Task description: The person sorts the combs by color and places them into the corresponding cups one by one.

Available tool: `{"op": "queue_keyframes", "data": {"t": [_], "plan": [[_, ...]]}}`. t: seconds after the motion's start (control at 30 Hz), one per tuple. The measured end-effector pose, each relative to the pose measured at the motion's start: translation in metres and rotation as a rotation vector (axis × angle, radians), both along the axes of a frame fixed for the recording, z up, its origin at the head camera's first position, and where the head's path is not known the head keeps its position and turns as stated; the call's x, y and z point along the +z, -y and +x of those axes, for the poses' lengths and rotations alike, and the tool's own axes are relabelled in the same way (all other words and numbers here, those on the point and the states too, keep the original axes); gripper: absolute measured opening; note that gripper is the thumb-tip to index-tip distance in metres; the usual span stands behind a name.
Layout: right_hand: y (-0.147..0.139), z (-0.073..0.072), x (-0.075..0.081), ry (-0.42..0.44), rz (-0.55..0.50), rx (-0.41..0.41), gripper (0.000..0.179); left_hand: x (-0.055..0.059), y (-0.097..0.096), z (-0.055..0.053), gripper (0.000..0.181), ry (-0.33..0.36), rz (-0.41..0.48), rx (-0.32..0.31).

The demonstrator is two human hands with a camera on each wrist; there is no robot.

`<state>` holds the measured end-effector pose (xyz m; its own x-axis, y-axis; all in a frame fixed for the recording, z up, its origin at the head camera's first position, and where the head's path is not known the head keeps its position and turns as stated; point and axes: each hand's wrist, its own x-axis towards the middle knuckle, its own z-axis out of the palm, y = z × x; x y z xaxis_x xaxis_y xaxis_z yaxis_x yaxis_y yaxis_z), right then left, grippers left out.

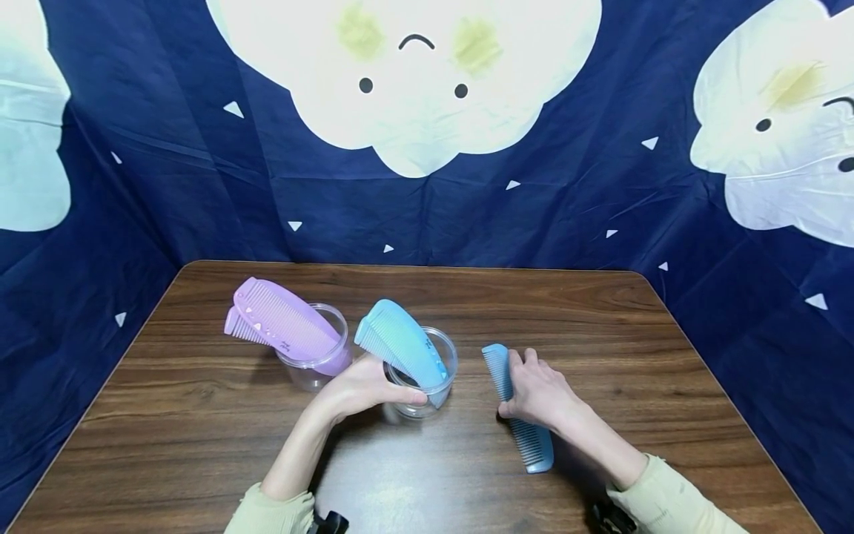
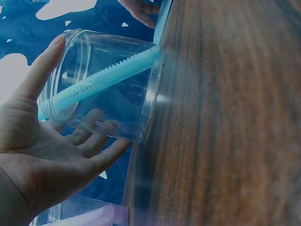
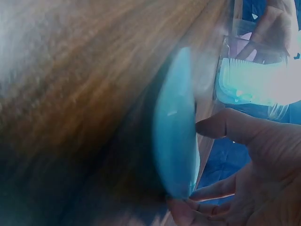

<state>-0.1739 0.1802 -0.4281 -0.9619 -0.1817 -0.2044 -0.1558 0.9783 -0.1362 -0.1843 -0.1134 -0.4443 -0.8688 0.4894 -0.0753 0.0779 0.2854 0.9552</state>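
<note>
My left hand [image 1: 363, 386] grips a clear plastic cup [image 2: 120, 115] standing on the table, thumb near its rim and fingers round the far side. A light blue comb [image 1: 403, 345] leans in that cup, its upper end sticking out to the left. To the right, another blue comb [image 1: 535, 446] lies on the wooden table, teeth facing left. My right hand [image 1: 542, 389] pinches it about the middle; in the right wrist view the thumb [image 3: 214, 126] touches one edge and the fingertips [image 3: 181, 212] the other.
Left of my left hand stands a second clear cup [image 1: 310, 378] with purple combs [image 1: 287, 319] leaning out to the left. The brown wooden table [image 1: 534, 304] ends at a dark blue cloth [image 1: 467, 208] printed with white clouds.
</note>
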Motion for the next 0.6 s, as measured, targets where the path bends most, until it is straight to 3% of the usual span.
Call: {"op": "queue_keyframes", "data": {"t": [0.33, 0.6], "plan": [[-0.002, -0.004, 0.007, 0.025, 0.008, 0.037, 0.101, 0.0, 0.0, 0.0, 0.068, -0.002, -0.012, 0.003], [-0.003, -0.007, 0.017, 0.074, -0.141, 0.05, 0.101, 0.0, 0.001, 0.0, 0.068, -0.004, -0.009, 0.0]]}}
